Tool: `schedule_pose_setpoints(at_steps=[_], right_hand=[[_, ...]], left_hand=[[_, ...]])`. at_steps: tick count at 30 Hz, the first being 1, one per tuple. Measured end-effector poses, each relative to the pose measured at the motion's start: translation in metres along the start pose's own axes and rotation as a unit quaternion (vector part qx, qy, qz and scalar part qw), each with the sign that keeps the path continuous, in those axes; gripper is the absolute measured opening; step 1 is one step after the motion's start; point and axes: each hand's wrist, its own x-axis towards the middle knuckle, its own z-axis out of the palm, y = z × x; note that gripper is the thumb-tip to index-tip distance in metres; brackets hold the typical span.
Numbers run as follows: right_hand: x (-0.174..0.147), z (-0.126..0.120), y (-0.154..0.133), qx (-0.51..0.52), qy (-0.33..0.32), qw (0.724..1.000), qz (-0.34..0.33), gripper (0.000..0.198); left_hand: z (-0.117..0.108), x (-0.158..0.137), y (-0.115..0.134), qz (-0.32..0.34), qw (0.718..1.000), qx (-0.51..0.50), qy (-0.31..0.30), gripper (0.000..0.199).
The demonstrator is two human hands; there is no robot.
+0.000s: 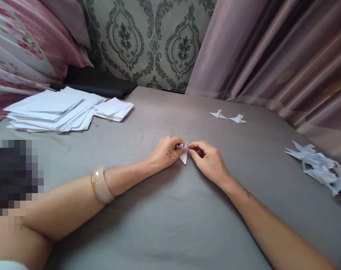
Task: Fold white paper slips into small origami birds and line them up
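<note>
Between my two hands is a small piece of folded white paper [184, 158] with pointed ends, one tip aimed down toward me. My left hand [168, 150] grips it from the left, thumb on top and fingers curled behind. From the other side my right hand [211, 160] pinches its right edge between thumb and forefinger. My fingers cover part of the folds. Both hands are low over the grey sheet [159, 225]. A pale bangle [100, 185] circles my left forearm.
A stack of white paper [55, 108] lies at the left, beside a smaller pile of paper [115, 108]. Two folded paper birds [238, 119] sit at the back right. More folded paper birds [319, 167] are heaped at the right edge. Curtains [257, 48] hang behind.
</note>
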Motion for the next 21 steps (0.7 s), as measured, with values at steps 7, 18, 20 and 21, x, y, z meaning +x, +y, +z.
schedule_pose_setpoints(at_steps=[7,18,20,21], right_hand=[[-0.004,0.002,-0.005,-0.003,0.016,1.0,0.005,0.019],[0.003,0.003,-0.018,0.019,-0.029,0.994,0.103,0.016],[0.006,0.004,-0.019,0.029,-0.028,0.993,0.114,0.023],[0.008,0.005,-0.02,0.03,-0.028,0.992,0.121,0.027]], left_hand=[[-0.001,0.001,-0.001,0.008,1.0,0.009,-0.008,0.011],[0.002,0.001,-0.006,0.037,0.999,0.022,-0.014,0.013],[0.004,0.001,-0.008,0.047,0.998,0.033,-0.011,0.013],[0.004,0.001,-0.01,0.051,0.998,0.039,-0.009,0.014]])
